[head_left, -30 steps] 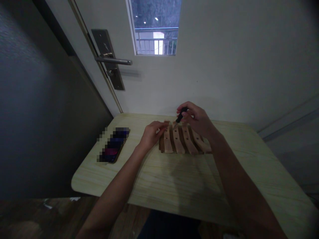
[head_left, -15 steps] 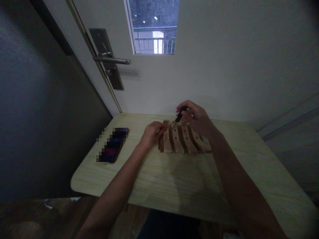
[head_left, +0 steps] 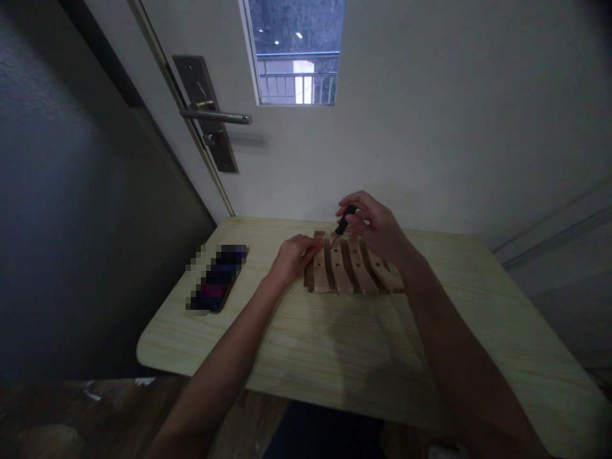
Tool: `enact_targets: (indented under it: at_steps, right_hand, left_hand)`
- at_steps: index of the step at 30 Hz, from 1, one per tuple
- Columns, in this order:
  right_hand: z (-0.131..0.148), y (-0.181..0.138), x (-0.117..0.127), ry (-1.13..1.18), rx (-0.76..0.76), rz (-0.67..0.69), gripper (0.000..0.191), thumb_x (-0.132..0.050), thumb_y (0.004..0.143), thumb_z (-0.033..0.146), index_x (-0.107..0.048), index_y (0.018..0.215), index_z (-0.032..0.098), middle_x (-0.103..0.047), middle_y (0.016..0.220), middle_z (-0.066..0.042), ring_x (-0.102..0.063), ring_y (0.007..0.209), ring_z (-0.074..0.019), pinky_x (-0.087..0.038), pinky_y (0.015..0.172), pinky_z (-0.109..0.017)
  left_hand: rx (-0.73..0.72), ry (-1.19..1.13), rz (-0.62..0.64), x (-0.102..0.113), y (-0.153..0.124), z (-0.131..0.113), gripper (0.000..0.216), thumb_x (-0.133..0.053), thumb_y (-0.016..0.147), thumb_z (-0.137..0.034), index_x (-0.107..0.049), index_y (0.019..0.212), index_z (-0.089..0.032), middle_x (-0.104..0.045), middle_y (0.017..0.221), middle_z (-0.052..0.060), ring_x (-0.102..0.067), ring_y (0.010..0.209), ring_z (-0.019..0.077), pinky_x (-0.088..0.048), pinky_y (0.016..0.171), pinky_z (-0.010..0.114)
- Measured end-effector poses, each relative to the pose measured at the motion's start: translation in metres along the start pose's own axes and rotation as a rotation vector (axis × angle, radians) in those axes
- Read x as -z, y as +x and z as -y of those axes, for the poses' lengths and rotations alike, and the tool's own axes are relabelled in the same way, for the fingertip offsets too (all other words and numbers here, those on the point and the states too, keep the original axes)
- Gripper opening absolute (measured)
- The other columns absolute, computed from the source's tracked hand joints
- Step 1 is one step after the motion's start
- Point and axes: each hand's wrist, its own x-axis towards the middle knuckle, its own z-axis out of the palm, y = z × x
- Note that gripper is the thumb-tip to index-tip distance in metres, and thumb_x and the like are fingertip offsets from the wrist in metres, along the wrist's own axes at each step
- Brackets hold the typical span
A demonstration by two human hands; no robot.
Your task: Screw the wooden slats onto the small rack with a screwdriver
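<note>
A wooden piece with several curved slats [head_left: 337, 271] lies on the table, dark holes showing along the slats. My left hand [head_left: 292, 258] is closed at its left end, fingertips pressed on the upper part of the leftmost slat. Anything small between those fingertips is hidden. In my right hand [head_left: 380, 229] is a screwdriver [head_left: 345, 220] with a black handle, gripped between thumb and fingers. It tilts with its shaft pointing down and left, the tip by the upper part of the first two slats. Whether the tip touches the wood I cannot tell.
The pale wood-grain table [head_left: 296, 344] stands against a white door with a metal handle [head_left: 217, 116] and a small window [head_left: 296, 54]. A phone [head_left: 217, 280], partly pixelated, lies at the table's left side. A dark panel [head_left: 86, 210] rises on the left.
My right hand and the screwdriver have shifted slightly left, the tip now nearer the leftmost slat. My left hand and the wooden piece look almost unmoved.
</note>
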Motion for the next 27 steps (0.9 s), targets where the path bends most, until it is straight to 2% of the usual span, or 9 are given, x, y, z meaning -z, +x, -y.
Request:
enact_targets:
  at_steps: [8,13,18,23,27]
  right_hand:
    - [0.0003,0.0004,0.0,-0.001,-0.008,0.001,0.018,-0.057,0.09,0.036,-0.054,0.103,0.023,-0.064,0.095,-0.003,-0.064,0.084,-0.016,-0.055,0.078,-0.036]
    - [-0.0007,0.0011,-0.0001,0.007,-0.007,0.007,0.02,-0.057,0.09,0.038,-0.054,0.102,0.023,-0.064,0.095,-0.004,-0.064,0.083,-0.0159,-0.056,0.075,-0.034]
    - [0.0,0.0011,0.0002,0.008,0.0,0.002,0.019,-0.057,0.09,0.036,-0.054,0.102,0.022,-0.064,0.094,-0.004,-0.064,0.086,-0.0165,-0.056,0.078,-0.036]
    - [0.0023,0.0008,0.0016,0.012,-0.019,0.002,0.016,-0.056,0.089,0.031,-0.053,0.102,0.022,-0.064,0.094,-0.004,-0.064,0.087,-0.0166,-0.056,0.082,-0.039]
    - [0.0034,0.001,0.0031,0.006,-0.015,0.012,0.016,-0.056,0.089,0.031,-0.053,0.102,0.023,-0.063,0.094,-0.004,-0.064,0.087,-0.0164,-0.056,0.082,-0.04]
  left_hand:
    - [0.039,-0.014,-0.002,0.0,-0.0005,-0.0007,0.013,-0.065,0.089,-0.019,-0.071,0.1,-0.02,-0.075,0.091,0.004,-0.069,0.082,0.0167,-0.055,0.075,0.029]
    - [0.035,-0.006,0.007,-0.0003,0.0001,-0.0008,0.01,-0.065,0.089,-0.017,-0.072,0.095,-0.019,-0.075,0.091,0.005,-0.069,0.084,0.0168,-0.054,0.075,0.028]
    - [0.02,-0.02,0.013,-0.0011,0.0004,-0.0006,0.01,-0.065,0.089,-0.016,-0.072,0.095,-0.018,-0.074,0.089,0.005,-0.068,0.081,0.0161,-0.054,0.072,0.028]
    - [0.049,-0.039,-0.024,0.0026,-0.0002,-0.0015,0.019,-0.069,0.087,-0.02,-0.069,0.105,-0.019,-0.072,0.087,0.003,-0.066,0.08,0.0158,-0.054,0.075,0.03]
    - [0.047,-0.046,0.041,0.0076,-0.0012,-0.0026,0.028,-0.071,0.086,-0.026,-0.067,0.113,-0.021,-0.073,0.099,0.006,-0.067,0.091,0.0182,-0.054,0.083,0.034]
